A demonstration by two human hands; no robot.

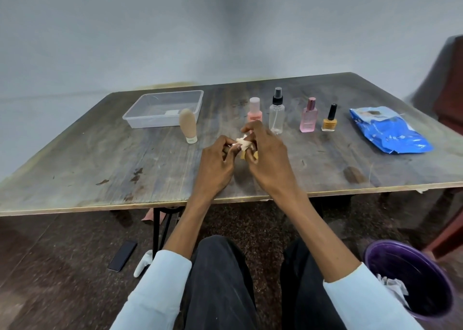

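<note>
Wipe (244,142), bunched, long axis roughly crosswise

1. Crumpled white wipe (244,141): a small bunched wad, pinched by the left hand (215,164) and pressed against the tan object.
2. Small tan object (255,156): gripped in the right hand (268,159), mostly hidden by its fingers, so its shape is unclear.

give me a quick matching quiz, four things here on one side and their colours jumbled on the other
Things:
1 tissue
2 nail polish bottle
3 packet
4 bin

Colours:
a purple
b yellow, black cap
c white
d blue

Pairs: 1-c, 2-b, 3-d, 4-a
</note>
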